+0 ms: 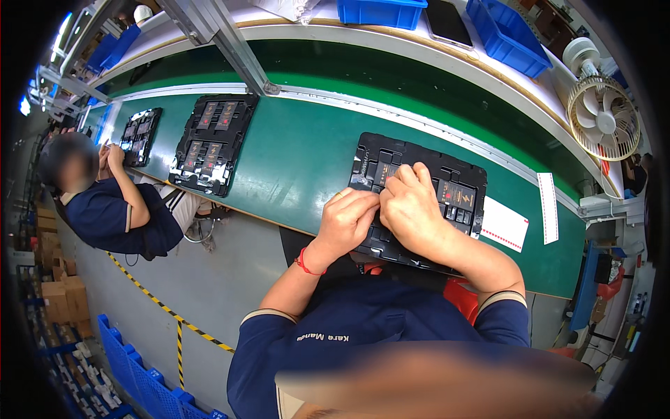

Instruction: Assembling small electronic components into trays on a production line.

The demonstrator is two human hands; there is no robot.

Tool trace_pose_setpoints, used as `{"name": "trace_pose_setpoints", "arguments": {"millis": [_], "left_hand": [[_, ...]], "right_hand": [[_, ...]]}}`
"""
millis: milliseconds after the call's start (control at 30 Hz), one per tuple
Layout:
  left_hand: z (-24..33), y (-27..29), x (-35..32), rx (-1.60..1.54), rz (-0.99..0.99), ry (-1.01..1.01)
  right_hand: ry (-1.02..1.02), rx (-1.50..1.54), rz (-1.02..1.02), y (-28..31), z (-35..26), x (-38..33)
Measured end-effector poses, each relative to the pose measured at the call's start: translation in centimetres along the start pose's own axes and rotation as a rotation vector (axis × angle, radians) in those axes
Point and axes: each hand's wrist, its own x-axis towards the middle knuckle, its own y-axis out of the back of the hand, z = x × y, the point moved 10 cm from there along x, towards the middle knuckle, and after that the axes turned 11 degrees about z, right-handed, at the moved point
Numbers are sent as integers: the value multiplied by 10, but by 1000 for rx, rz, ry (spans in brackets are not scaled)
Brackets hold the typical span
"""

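A black moulded tray [452,159] lies on the green bench in front of me, its compartments holding flat black packs with orange marks that look like batteries. One pack [458,196] shows to the right of my hands, and another [384,172] is partly covered at upper left. Over the tray's middle, my left hand [349,218] and my right hand [413,211] meet with fingertips pinched close together. Their fingers hide whatever is between them. A red cord circles my left wrist.
A white sheet [505,225] and a white strip [548,207] lie right of the tray. Farther left, another loaded black tray [211,145] sits before a seated co-worker [115,209]. Blue bins [509,38] and a fan [603,117] stand on the shelf.
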Motion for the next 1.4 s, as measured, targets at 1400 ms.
{"name": "trace_pose_setpoints", "arguments": {"millis": [1400], "left_hand": [[-59, -45, -36, -1000, -219, 1192]], "right_hand": [[-1201, 862, 1066, -18, 212, -276]]}}
